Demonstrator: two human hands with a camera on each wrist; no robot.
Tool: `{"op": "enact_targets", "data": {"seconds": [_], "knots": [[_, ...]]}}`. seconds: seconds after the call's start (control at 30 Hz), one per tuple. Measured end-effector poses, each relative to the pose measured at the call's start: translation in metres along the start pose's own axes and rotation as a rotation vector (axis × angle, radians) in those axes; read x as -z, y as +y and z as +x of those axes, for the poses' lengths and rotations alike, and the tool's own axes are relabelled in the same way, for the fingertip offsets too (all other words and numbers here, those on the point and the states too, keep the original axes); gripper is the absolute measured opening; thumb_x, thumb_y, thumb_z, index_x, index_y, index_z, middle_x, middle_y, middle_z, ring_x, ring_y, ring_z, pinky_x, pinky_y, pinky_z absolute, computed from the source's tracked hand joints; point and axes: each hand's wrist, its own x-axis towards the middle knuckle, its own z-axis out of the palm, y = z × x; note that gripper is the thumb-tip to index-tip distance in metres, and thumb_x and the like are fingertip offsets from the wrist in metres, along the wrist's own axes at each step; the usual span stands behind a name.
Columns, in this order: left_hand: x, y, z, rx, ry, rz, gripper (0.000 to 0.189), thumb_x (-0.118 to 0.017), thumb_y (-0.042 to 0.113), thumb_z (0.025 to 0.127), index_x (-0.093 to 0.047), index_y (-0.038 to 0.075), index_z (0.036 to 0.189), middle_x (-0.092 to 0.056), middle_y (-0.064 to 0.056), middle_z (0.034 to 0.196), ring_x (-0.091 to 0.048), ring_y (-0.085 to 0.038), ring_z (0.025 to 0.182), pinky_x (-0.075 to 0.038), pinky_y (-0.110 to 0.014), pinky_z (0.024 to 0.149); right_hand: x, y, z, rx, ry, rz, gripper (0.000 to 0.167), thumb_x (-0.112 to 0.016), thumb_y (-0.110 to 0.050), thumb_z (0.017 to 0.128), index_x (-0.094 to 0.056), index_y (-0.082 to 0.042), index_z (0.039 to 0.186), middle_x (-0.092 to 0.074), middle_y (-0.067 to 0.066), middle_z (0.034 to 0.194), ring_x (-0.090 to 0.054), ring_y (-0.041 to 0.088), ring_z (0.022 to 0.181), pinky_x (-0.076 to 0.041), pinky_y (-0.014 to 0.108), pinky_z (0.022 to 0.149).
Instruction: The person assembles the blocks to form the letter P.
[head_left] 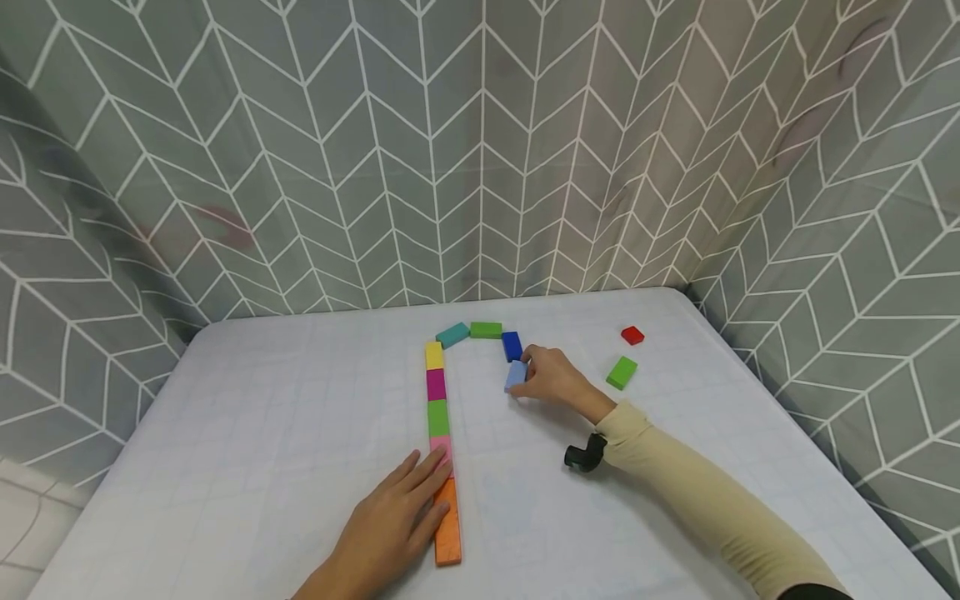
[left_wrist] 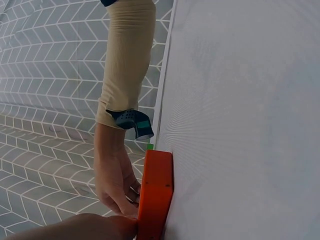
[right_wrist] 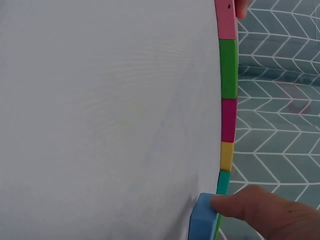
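Note:
My right hand (head_left: pixel 555 377) pinches a light blue block (head_left: pixel 515 375) between thumb and fingers, just below a dark blue block (head_left: pixel 512 346). In the right wrist view the thumb (right_wrist: pixel 240 205) presses the end of that light blue block (right_wrist: pixel 202 220). My left hand (head_left: pixel 393 521) lies with extended fingers over the pink block (head_left: pixel 441 443) and the upper part of a long orange block (head_left: pixel 448 537). Above these, a green block (head_left: pixel 438 418), a magenta block (head_left: pixel 436 384) and a yellow block (head_left: pixel 434 355) continue the straight line. A teal block (head_left: pixel 453 335) and another green block (head_left: pixel 486 330) curve toward the dark blue one.
To the right of the right hand lie a loose green block (head_left: pixel 622 372) and a red block (head_left: pixel 633 335). The white-covered table (head_left: pixel 262 433) meets a grey patterned curtain (head_left: pixel 450 167) at its back edge. A black wrist device (head_left: pixel 585 454) sits by the right cuff.

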Motion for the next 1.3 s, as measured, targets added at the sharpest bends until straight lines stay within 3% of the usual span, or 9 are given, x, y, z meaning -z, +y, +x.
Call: {"op": "enact_targets", "data": {"seconds": [0.33,0.5,0.63,0.77,0.93,1.03,1.13,1.3], "knots": [[-0.001,0.001,0.001,-0.001,-0.001,-0.009,0.053,-0.061,0.039,0.106,-0.055,0.016,0.153,-0.046,-0.001,0.160,-0.041,-0.034,0.146,-0.043,-0.053,0.111,-0.003,0.004,-0.004,0.005,0.046,0.017,0.059,-0.088,-0.028,0.085,-0.060,0.008,0.123,-0.065,0.004,0.081,-0.059,0.017,0.073,-0.051,0.030,0.064],[0.000,0.003,0.001,0.013,-0.023,-0.014,0.054,-0.061,0.039,0.106,-0.054,0.016,0.154,-0.045,-0.001,0.160,-0.041,-0.035,0.146,-0.042,-0.054,0.111,0.013,0.013,-0.018,0.019,0.093,0.018,0.063,-0.085,-0.031,0.088,-0.060,0.007,0.131,-0.063,0.004,0.082,-0.057,0.018,0.069,-0.049,0.031,0.061],[0.003,0.004,0.001,0.018,-0.022,-0.011,0.054,-0.062,0.039,0.105,-0.055,0.016,0.153,-0.045,0.000,0.160,-0.041,-0.034,0.146,-0.043,-0.054,0.110,0.037,0.034,-0.033,0.028,0.158,-0.014,0.052,-0.080,-0.026,0.092,-0.064,0.006,0.129,-0.068,0.013,0.096,-0.062,0.027,0.082,-0.055,0.039,0.071],[0.003,0.003,0.001,0.017,-0.009,-0.009,0.054,-0.062,0.039,0.105,-0.055,0.016,0.153,-0.045,0.000,0.160,-0.041,-0.034,0.146,-0.043,-0.054,0.111,0.060,0.066,-0.046,0.043,0.190,-0.080,0.037,-0.072,-0.008,0.092,-0.066,0.007,0.125,-0.069,0.023,0.116,-0.063,0.038,0.102,-0.056,0.053,0.085],[0.001,0.001,0.001,0.013,-0.006,-0.007,0.053,-0.062,0.039,0.105,-0.056,0.016,0.152,-0.045,0.000,0.160,-0.041,-0.034,0.146,-0.043,-0.053,0.111,0.076,0.094,-0.055,0.080,0.151,-0.167,0.038,-0.063,0.009,0.082,-0.070,0.007,0.119,-0.069,0.023,0.118,-0.060,0.038,0.095,-0.053,0.055,0.084],[0.000,0.000,0.001,0.012,-0.004,-0.001,0.053,-0.063,0.039,0.105,-0.057,0.016,0.152,-0.046,0.000,0.160,-0.042,-0.034,0.145,-0.044,-0.054,0.110,0.079,0.101,-0.058,0.076,0.109,-0.205,0.039,-0.061,0.014,0.080,-0.072,0.006,0.117,-0.068,0.023,0.119,-0.060,0.043,0.105,-0.051,0.060,0.091],[-0.001,0.000,0.002,0.017,-0.010,0.002,0.053,-0.063,0.039,0.105,-0.057,0.016,0.152,-0.045,0.001,0.160,-0.041,-0.034,0.145,-0.044,-0.053,0.110,0.081,0.107,-0.058,0.049,0.083,-0.228,0.038,-0.061,0.017,0.082,-0.073,0.004,0.116,-0.069,0.022,0.119,-0.060,0.045,0.113,-0.049,0.063,0.096],[0.000,0.001,0.003,0.024,-0.026,-0.001,0.054,-0.063,0.039,0.105,-0.056,0.016,0.152,-0.045,0.001,0.160,-0.040,-0.033,0.146,-0.043,-0.054,0.110,0.086,0.114,-0.058,0.055,0.054,-0.225,0.034,-0.069,0.015,0.082,-0.074,0.003,0.114,-0.070,0.020,0.114,-0.062,0.040,0.105,-0.052,0.060,0.092]]}}
